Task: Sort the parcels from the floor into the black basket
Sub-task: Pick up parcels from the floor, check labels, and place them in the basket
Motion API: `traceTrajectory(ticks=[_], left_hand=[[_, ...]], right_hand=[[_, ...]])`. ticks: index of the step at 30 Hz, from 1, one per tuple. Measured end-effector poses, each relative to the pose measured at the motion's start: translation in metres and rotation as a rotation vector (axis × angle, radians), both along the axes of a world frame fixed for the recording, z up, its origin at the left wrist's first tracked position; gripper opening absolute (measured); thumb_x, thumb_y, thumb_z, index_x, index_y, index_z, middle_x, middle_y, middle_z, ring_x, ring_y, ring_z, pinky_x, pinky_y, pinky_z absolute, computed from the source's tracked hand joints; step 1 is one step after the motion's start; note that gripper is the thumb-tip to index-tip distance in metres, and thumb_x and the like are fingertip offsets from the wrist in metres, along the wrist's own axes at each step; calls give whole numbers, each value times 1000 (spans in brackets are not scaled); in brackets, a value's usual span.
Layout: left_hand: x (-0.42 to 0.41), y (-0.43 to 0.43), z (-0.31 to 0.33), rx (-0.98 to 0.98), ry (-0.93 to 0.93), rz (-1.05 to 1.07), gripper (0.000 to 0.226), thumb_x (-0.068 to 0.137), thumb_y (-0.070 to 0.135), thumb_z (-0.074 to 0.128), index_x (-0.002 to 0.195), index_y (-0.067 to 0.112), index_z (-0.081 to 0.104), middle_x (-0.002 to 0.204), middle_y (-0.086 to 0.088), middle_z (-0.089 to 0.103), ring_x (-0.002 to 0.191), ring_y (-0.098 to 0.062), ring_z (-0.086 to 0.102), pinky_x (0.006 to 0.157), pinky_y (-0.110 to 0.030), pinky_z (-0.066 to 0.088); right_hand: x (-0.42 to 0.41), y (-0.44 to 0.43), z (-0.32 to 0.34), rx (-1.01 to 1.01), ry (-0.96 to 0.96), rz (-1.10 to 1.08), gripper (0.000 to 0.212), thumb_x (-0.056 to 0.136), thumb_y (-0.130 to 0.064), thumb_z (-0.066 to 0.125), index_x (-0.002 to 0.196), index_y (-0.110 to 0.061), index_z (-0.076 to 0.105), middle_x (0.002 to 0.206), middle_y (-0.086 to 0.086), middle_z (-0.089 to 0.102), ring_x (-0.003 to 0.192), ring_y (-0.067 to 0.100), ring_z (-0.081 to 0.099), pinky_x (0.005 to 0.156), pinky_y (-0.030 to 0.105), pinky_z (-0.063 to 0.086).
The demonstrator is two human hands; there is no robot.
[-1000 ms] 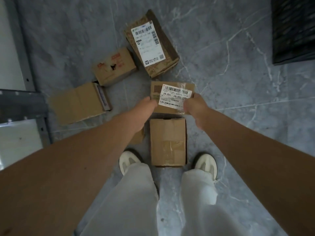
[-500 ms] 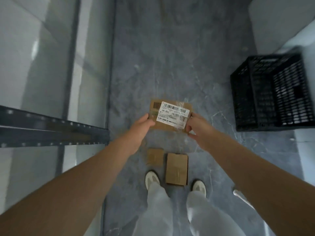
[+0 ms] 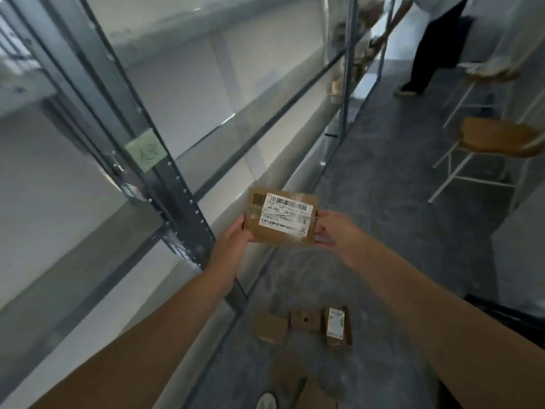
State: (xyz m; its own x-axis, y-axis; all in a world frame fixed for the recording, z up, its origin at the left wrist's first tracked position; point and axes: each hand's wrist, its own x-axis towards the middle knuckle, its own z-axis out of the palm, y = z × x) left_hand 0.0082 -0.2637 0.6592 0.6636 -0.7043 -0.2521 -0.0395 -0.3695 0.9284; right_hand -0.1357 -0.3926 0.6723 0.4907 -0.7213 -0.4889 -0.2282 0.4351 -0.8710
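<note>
Green note [image 3: 143, 149] on the shelf post, writing too blurred to read. My left grip [image 3: 236, 237] grasps the parcel [image 3: 265, 234] at its left edge, thumb up along the side. The white label [image 3: 284, 216] shows barcodes and "J4-J06", seemingly printed twice. My right grip [image 3: 336, 231] pinches the right edge, arm stretched forward. The parcel is held level in the air beside the shelving, well above three other parcels [image 3: 305, 320] on the floor.

One head-worn view looks forward and down, close above the hands [image 3: 283, 231].
</note>
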Motion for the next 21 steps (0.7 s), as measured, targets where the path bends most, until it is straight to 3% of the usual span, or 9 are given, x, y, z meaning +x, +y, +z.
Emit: traceTrajectory(ticks=[1,3,7,11,13,17,19,21], left_hand=[[-4,13,10,-26,-8,9,38,92,15,52,104,48,69,97,28,71,106,-1,59,101,-33,38],[-11,41,33,-81,-26,84,44,92,11,50,117,44,65,108,20,70,109,-6,57,98,-32,39],[-9,109,62,-166,-62,262,47,91,4,47,123,35,65,110,17,70,110,-4,58,88,-19,41],[-3,181,87,-211,-99,376,44,88,5,47,106,36,73,107,12,74,113,-15,61,110,-44,41],[-5,219,97,-234,-124,435,45,87,5,47,108,35,74,110,9,74,114,-17,62,110,-46,40],[-16,293,111,-285,-153,615,49,87,-3,46,111,32,72,106,15,74,106,-6,65,96,-26,47],[-24,333,116,-294,-156,709,50,88,-4,47,107,35,71,101,19,74,96,4,66,87,-19,46],[-34,378,117,-290,-170,782,48,90,-2,47,112,34,70,105,19,74,95,9,65,88,-20,46]], right_hand=[[0,8,12,-21,-9,24,37,90,11,40,91,-14,66,85,1,68,68,8,60,53,23,52],[5,24,32,-87,-22,104,39,88,9,41,84,-20,66,80,-1,67,70,9,60,62,24,53],[31,67,66,-173,-70,310,33,91,-2,46,101,-20,72,87,-2,71,86,14,65,78,30,54],[53,125,96,-194,-140,423,18,99,-20,52,97,-21,70,91,-2,71,94,18,68,80,32,57],[62,156,106,-211,-144,509,20,100,-23,52,89,-24,69,91,-3,72,91,16,68,74,28,55],[87,221,119,-271,-178,693,22,98,-23,51,89,-30,70,99,-3,72,99,15,64,93,36,50],[101,259,124,-301,-184,814,19,99,-30,51,102,-31,70,105,-6,70,105,15,61,95,37,48],[116,302,126,-313,-188,921,20,99,-36,52,107,-32,69,109,-7,69,107,15,61,92,35,49]])
